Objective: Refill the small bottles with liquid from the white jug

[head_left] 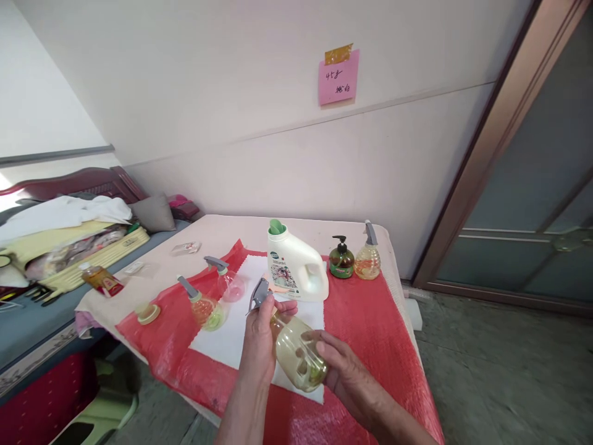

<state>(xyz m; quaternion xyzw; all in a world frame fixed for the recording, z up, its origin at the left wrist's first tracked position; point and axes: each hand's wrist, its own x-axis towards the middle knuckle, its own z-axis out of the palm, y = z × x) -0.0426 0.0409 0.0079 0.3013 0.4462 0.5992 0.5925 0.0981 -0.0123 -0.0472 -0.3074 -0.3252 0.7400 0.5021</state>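
Note:
A clear yellowish spray bottle point(296, 355) is held tilted above the red sheet point(370, 321). My left hand point(262, 337) is closed round its neck, just under the grey trigger head point(258, 295). My right hand point(336, 361) cups the round body from the right and below, fingers wrapped on it. Under the bottle lies a white cloth point(231, 334).
On the table stand a white detergent jug point(296, 266) with a green cap, a dark pump bottle point(341, 259), an amber spray bottle point(368, 256), a pink one point(229, 281) and a green-yellow one point(206, 306). A small lid point(148, 313) lies left. A cluttered bed point(60, 247) is on the left.

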